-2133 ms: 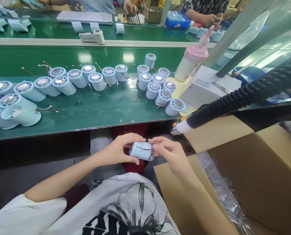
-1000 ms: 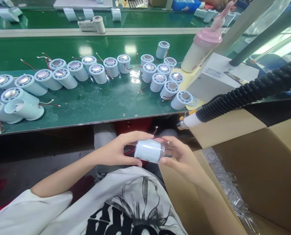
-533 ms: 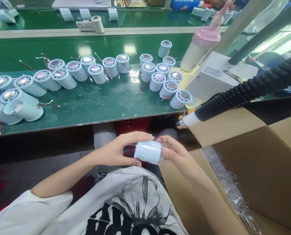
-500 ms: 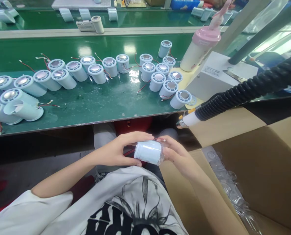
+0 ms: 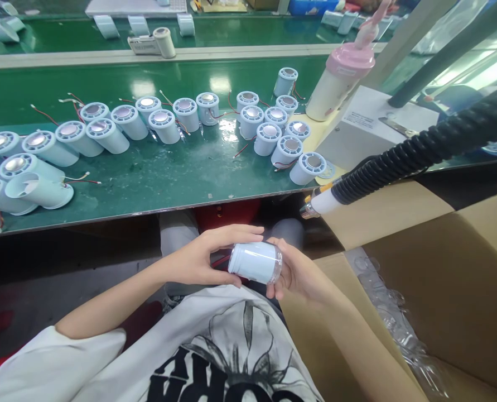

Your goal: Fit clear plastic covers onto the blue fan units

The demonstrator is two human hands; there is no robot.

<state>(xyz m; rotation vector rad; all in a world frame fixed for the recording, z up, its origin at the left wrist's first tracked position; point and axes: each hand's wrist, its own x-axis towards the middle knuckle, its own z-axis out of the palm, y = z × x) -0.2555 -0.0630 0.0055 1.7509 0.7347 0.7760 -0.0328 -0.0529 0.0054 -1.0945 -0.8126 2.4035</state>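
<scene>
Above my lap lies a light blue cylinder (image 5: 253,262) on its side, held between both hands. My left hand (image 5: 202,258) closes round its left end, thumb below and fingers over the top. Clear plastic (image 5: 278,263) wraps the cylinder's right end and sticks out a little past it. My right hand (image 5: 295,272) grips that end, with fingertips showing underneath. No wires show on the cylinder now, and its far side is hidden. Similar light blue cylinders (image 5: 268,138) with silver discs and thin red wires stand on the green bench (image 5: 168,178) beyond.
An open cardboard box (image 5: 440,290) with clear plastic pieces (image 5: 399,321) stands at my right. A black ribbed hose (image 5: 399,153) with a metal tip (image 5: 309,209) reaches over the bench edge. A pink-lidded bottle (image 5: 340,78) and a white box (image 5: 369,125) stand at the back right.
My right hand has shifted its grip from over the cylinder's right end to behind and below it, showing more of the clear plastic. My left hand has stayed in place.
</scene>
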